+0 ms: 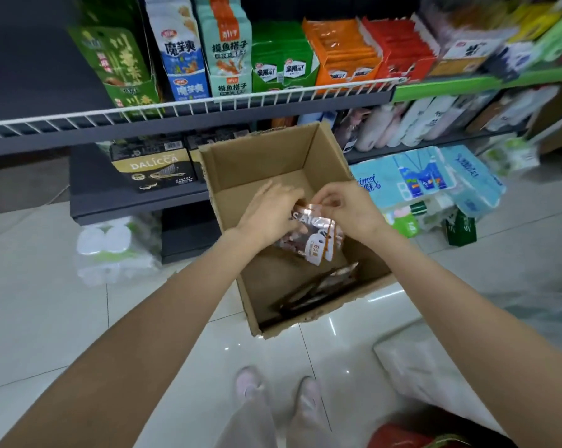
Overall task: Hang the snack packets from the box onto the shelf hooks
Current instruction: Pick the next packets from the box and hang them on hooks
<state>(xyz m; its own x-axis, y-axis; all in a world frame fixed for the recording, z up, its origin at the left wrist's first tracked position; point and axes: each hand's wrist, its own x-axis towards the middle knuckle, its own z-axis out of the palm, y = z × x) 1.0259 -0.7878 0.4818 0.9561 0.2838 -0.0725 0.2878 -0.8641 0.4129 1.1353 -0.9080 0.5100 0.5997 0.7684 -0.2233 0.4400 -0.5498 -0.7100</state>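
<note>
Behind the fingers, a wire-fronted shelf [189, 108] holds rows of snack bags, with tissue packs [428, 179] on the floor off to the right. Both arms reach down over the open cardboard box [257, 163]. The left hand [270, 211] and right hand [347, 205] pinch the top edge of a snack packet [318, 240], fingers curled together; more packets [318, 289] lie below in the box.

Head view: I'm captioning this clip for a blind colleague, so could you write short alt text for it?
Both hands, left hand and right hand, hold a copper-edged snack packet by its top over an open cardboard box on a tiled shop floor. More packets lie in the box's bottom. Behind stands a wire-fronted shelf of snack packs.
</note>
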